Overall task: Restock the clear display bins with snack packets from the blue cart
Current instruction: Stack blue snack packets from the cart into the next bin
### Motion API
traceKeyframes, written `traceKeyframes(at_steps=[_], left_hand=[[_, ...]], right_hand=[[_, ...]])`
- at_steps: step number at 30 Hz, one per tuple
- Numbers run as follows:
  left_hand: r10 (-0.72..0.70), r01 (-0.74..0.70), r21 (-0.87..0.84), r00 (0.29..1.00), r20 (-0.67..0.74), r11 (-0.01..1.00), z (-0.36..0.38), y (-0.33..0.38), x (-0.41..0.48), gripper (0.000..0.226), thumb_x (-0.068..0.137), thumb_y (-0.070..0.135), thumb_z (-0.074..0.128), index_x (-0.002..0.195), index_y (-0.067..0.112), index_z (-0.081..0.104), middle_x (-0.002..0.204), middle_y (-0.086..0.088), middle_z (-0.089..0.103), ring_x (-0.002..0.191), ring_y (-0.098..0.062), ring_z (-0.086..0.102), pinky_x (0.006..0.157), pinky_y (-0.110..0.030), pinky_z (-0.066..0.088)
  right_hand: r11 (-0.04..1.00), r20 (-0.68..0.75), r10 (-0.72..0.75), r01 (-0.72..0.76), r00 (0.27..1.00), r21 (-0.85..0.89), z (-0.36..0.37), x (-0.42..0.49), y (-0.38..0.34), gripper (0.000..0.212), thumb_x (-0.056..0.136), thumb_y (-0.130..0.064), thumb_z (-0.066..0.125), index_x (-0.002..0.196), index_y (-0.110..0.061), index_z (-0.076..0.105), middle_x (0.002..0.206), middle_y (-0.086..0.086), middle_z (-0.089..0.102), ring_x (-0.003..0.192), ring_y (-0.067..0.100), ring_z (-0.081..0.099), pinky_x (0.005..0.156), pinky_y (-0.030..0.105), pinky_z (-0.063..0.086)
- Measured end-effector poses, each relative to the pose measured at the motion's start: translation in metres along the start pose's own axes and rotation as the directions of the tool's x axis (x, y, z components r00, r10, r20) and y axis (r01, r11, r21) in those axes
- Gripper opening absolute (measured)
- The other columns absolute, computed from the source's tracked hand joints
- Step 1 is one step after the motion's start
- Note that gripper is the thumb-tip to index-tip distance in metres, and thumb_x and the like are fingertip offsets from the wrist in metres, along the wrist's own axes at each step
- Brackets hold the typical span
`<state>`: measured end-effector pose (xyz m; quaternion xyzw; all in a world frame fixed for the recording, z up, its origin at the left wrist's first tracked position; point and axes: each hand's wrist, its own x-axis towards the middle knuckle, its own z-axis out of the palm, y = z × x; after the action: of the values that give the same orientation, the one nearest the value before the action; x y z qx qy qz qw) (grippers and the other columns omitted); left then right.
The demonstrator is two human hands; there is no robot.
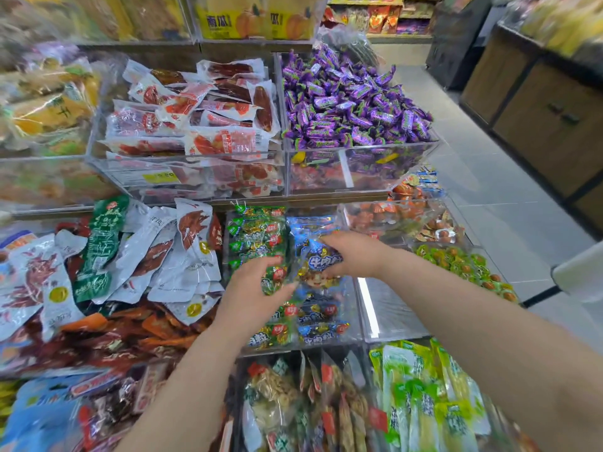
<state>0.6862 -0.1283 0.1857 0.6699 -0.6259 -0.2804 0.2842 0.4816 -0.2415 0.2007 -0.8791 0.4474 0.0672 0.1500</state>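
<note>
Both my hands are inside a clear display bin [350, 334] in the middle shelf row. It holds green snack packets [251, 233] on its left side and blue ones [321, 331] on its right. My right hand [354, 254] grips a blue packet [318, 259] from above. My left hand [253, 295] holds a green packet [272, 280] beside it. The blue cart is out of sight.
Neighbouring bins hold purple candies [352, 106], red-and-white sausage packs [202, 122], silver and green pouches [137, 252], orange sweets [408, 213] and lime-green packs [430, 402]. An aisle with grey floor [489, 177] and a wooden counter [548, 119] lies to the right.
</note>
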Motion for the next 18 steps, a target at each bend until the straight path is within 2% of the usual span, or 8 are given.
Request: traceKeyframes(at_steps=[2,3,5,8,13,16,18], left_hand=[[0.038,-0.087,0.274,0.983,0.178,0.958,0.001,-0.014,-0.007,0.085,0.075,0.068,0.062,0.145,0.029,0.033,0.153,0.007,0.03,0.145,-0.015,0.017,0.114,-0.035,0.019],[0.015,-0.133,0.421,0.962,0.272,0.897,0.004,-0.021,-0.01,0.098,0.071,0.075,0.057,0.15,0.03,0.021,0.159,0.005,0.017,0.148,-0.018,0.004,0.118,-0.041,0.01],[-0.013,-0.214,0.605,0.937,0.349,0.767,0.012,-0.029,-0.012,0.105,0.07,0.081,0.051,0.152,0.034,0.005,0.161,0.002,-0.001,0.148,-0.021,-0.01,0.118,-0.048,0.0],[-0.035,-0.201,0.644,0.942,0.334,0.738,0.016,-0.033,-0.009,0.094,0.077,0.071,0.055,0.151,0.039,0.007,0.161,0.003,-0.006,0.147,-0.021,-0.012,0.117,-0.051,0.0],[-0.026,-0.177,0.637,0.955,0.297,0.75,0.014,-0.039,-0.009,0.082,0.078,0.068,0.057,0.145,0.035,0.025,0.161,0.008,-0.001,0.148,-0.016,-0.009,0.116,-0.052,0.004],[-0.048,-0.162,0.651,0.955,0.292,0.742,0.014,-0.039,-0.01,0.085,0.078,0.07,0.055,0.147,0.035,0.02,0.161,0.009,-0.001,0.148,-0.014,-0.009,0.116,-0.054,0.003],[-0.078,-0.156,0.669,0.949,0.306,0.726,0.014,-0.037,-0.007,0.092,0.078,0.072,0.053,0.15,0.038,0.008,0.161,0.01,-0.003,0.148,-0.014,-0.009,0.115,-0.056,0.002]], right_hand=[[0.998,0.064,0.016,-0.011,0.998,-0.068,-0.005,0.01,0.001,0.062,0.083,-0.047,0.065,0.13,-0.012,0.045,0.125,0.01,0.053,0.114,0.029,0.05,0.084,0.033,0.041],[0.996,0.103,0.031,-0.022,0.994,-0.086,-0.007,0.016,0.0,0.067,0.083,-0.047,0.065,0.135,-0.012,0.042,0.13,0.01,0.051,0.118,0.028,0.048,0.09,0.035,0.042],[0.992,0.196,0.084,-0.064,0.977,-0.106,-0.012,0.027,-0.004,0.076,0.083,-0.047,0.066,0.142,-0.011,0.034,0.141,0.009,0.045,0.125,0.028,0.045,0.098,0.036,0.039],[0.985,0.295,0.124,-0.081,0.947,-0.152,-0.014,0.037,-0.011,0.078,0.085,-0.043,0.065,0.145,-0.011,0.028,0.146,0.009,0.04,0.129,0.028,0.042,0.103,0.037,0.038],[0.984,0.297,0.173,-0.156,0.939,-0.081,-0.038,0.033,-0.007,0.081,0.087,-0.04,0.064,0.149,-0.013,0.019,0.153,0.007,0.029,0.137,0.027,0.033,0.108,0.038,0.03],[0.974,0.313,0.176,-0.118,0.933,-0.194,-0.034,0.031,-0.017,0.077,0.088,-0.038,0.064,0.148,-0.015,0.023,0.15,0.006,0.035,0.133,0.028,0.039,0.105,0.04,0.036],[0.944,0.342,0.165,-0.048,0.925,-0.325,-0.016,0.033,-0.031,0.067,0.088,-0.035,0.064,0.144,-0.015,0.031,0.142,0.009,0.044,0.125,0.03,0.046,0.097,0.041,0.042]])
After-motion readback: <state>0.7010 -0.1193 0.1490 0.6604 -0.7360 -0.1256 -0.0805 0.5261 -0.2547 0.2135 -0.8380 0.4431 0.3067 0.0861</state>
